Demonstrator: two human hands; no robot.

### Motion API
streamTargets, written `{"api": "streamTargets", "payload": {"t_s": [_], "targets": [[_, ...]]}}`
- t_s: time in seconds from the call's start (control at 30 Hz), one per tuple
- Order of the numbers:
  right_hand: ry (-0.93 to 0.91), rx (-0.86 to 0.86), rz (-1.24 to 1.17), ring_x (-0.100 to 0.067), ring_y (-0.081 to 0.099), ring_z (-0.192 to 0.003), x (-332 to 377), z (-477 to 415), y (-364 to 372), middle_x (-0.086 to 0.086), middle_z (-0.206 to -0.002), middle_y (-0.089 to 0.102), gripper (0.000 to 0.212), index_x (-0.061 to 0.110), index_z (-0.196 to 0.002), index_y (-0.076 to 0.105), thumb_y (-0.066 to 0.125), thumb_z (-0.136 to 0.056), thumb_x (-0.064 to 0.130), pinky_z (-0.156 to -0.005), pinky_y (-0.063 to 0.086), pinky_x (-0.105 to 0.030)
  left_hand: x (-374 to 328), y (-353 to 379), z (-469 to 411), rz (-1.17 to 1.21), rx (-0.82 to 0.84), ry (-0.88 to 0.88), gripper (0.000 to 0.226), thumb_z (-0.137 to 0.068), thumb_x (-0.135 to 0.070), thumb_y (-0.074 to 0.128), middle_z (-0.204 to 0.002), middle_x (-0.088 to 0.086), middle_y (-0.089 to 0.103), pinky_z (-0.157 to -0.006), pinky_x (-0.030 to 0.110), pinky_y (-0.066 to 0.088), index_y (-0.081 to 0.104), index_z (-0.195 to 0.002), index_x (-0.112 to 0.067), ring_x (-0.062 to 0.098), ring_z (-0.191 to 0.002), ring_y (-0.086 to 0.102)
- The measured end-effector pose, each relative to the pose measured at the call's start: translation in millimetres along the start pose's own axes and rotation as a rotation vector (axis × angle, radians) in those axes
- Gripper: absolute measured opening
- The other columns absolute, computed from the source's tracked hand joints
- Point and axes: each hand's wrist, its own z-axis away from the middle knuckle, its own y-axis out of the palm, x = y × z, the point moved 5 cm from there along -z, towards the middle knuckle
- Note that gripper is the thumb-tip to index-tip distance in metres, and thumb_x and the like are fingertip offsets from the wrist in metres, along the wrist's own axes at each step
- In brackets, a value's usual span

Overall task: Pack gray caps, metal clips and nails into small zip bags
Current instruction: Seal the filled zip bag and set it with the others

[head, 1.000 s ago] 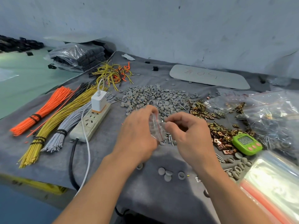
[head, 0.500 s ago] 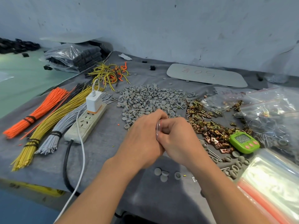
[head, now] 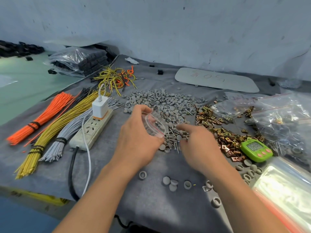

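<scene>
Bag: left hand (head: pixel 138 140) pinches small zip bag (head: pixel 155 124), mouth agape.
Right hand (head: pixel 198 145): blurred over nails (head: pixel 173 140), grasp unclear.
Tip: keep mouth wide.

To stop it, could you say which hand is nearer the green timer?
Right. The right hand is left of the green timer; the left hand, holding a zip bag, lies farther left.

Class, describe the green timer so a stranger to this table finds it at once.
Start at the gray cloth-covered table and look to its right side, where brassy metal clips lie heaped. The timer sits at the heap's near right edge. It alone is bright green, with a digital display and pink buttons.
</scene>
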Motion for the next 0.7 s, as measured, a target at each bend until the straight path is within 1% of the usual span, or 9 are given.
{"api": "streamTargets", "payload": {"t_s": [0.07,0.1,0.17,0.3,0.43,0.5,0.6,0.67,0.7], "targets": [[-0.027,0.118,0.169,-0.031,0.064,-0.104,1,2,14,-0.007,-0.127,0.065,0.055,0.041,-0.138,0.054,0.054,-0.093,0.010,-0.088,0.055,-0.041,2,-2,-1,0.019,-0.009,-0.009,0.066,-0.068,-0.025,0.089,-0.101,-0.022,0.063,-0.066,0.001,0.038,0.043,-0.110,-0.045,-0.012,-0.086,0.056],[-0.026,0.128,0.176,-0.030,0.063,-0.104,1,3,16,-0.006,-0.122,0.066,0.054,0.040,-0.134,0.056,0.055,-0.091,0.007,-0.084,0.055,-0.039,1,-2,-1,0.015,-0.010,-0.008,0.065,-0.069,-0.025,0.089,-0.101,-0.022,0.063,-0.065,0.002,0.039,0.043,-0.110,-0.045,-0.011,-0.086,0.056],[-0.008,0.086,0.155,-0.027,0.065,-0.095,1,4,15,-0.002,-0.105,0.069,0.042,0.035,-0.115,0.064,0.059,-0.087,0.004,-0.076,0.054,-0.037,0,-1,0,-0.009,-0.006,-0.003,0.064,-0.070,-0.025,0.088,-0.102,-0.022,0.062,-0.061,0.006,0.039,0.042,-0.109,-0.046,-0.011,-0.085,0.055],[0.051,0.021,0.119,-0.026,0.065,-0.081,0,4,7,0.000,-0.083,0.071,0.028,0.027,-0.080,0.067,0.060,-0.082,0.000,-0.075,0.058,-0.038,-1,2,1,-0.055,0.004,0.009,0.060,-0.074,-0.027,0.084,-0.105,-0.019,0.062,-0.062,0.009,0.035,0.041,-0.111,-0.046,-0.001,-0.083,0.055],[0.081,-0.064,0.063,-0.027,0.067,-0.083,0,6,-2,-0.002,-0.086,0.073,0.030,0.027,-0.083,0.071,0.062,-0.082,-0.002,-0.079,0.059,-0.040,0,5,1,-0.065,0.045,0.006,0.060,-0.073,-0.027,0.083,-0.104,-0.017,0.062,-0.065,0.011,0.037,0.042,-0.112,-0.046,0.003,-0.088,0.057],[0.085,-0.112,0.033,-0.026,0.068,-0.086,-2,6,-8,-0.001,-0.090,0.074,0.031,0.028,-0.088,0.075,0.063,-0.084,-0.001,-0.082,0.059,-0.038,0,6,1,-0.071,0.050,0.000,0.058,-0.073,-0.025,0.081,-0.104,-0.015,0.064,-0.071,0.022,0.042,0.043,-0.112,-0.045,0.010,-0.093,0.060],[0.043,-0.230,-0.136,-0.010,0.069,-0.075,-1,9,-18,0.012,-0.077,0.071,0.025,0.030,-0.079,0.077,0.073,-0.085,0.006,-0.075,0.059,-0.030,0,9,1,-0.093,0.056,0.000,0.056,-0.074,-0.024,0.080,-0.103,-0.013,0.064,-0.076,0.028,0.042,0.043,-0.112,-0.044,0.013,-0.094,0.061],[0.017,-0.319,-0.376,-0.002,0.070,-0.066,3,13,-29,0.016,-0.067,0.072,0.023,0.030,-0.071,0.078,0.079,-0.079,0.008,-0.067,0.061,-0.025,-2,12,2,-0.105,0.073,0.008,0.057,-0.074,-0.023,0.081,-0.103,-0.012,0.062,-0.076,0.030,0.044,0.044,-0.111,-0.043,0.014,-0.094,0.059],[0.015,-0.325,-0.526,-0.004,0.071,-0.065,4,15,-32,0.014,-0.066,0.073,0.022,0.029,-0.071,0.079,0.082,-0.076,0.008,-0.066,0.062,-0.027,-4,14,2,-0.107,0.085,0.015,0.057,-0.073,-0.022,0.082,-0.104,-0.012,0.061,-0.077,0.030,0.044,0.045,-0.112,-0.042,0.015,-0.096,0.058]]}}
